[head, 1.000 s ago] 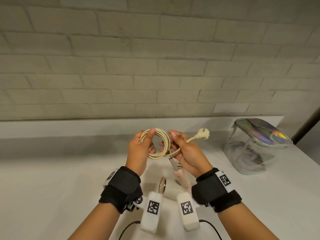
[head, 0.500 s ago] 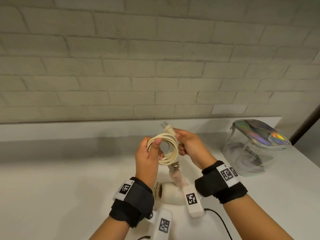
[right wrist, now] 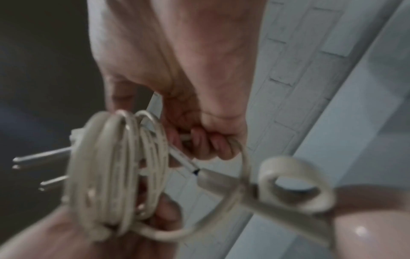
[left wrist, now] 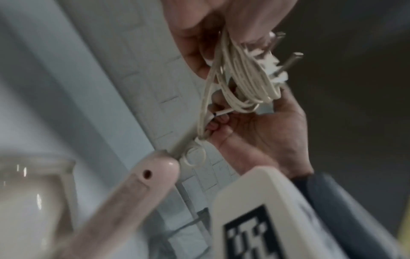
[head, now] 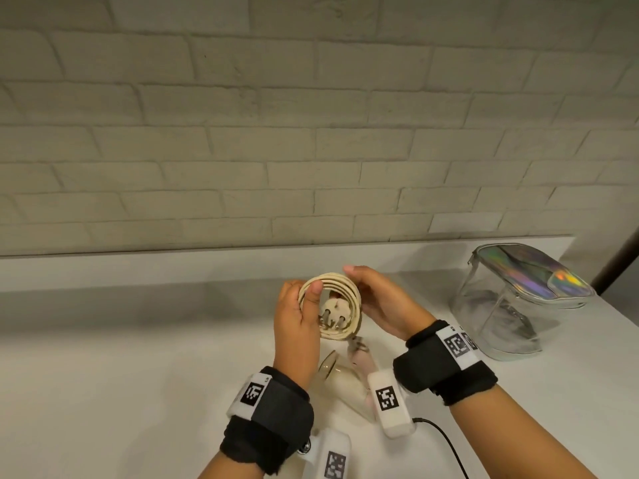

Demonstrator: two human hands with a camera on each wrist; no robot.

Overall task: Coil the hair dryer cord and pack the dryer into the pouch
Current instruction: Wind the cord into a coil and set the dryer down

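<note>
Head view shows the left hand (head: 298, 326) grasping the left side of a cream-coloured round coil of hair dryer cord (head: 330, 310), thumb pressed over the loops, held above the white desk (head: 103, 375) near its middle. A cream three-pin plug (head: 331, 315) sits inside the coil with its pins facing the camera. Below the coil, the pale pink and cream hair dryer (head: 349, 371) lies on the desk between the wrists. The right hand (head: 383, 305) cups the coil's right side, fingers curled round the cord in the right wrist view. Toward the desk's right edge stands a clear plastic pouch with an iridescent top (head: 511, 302), well apart from the hands.
</note>
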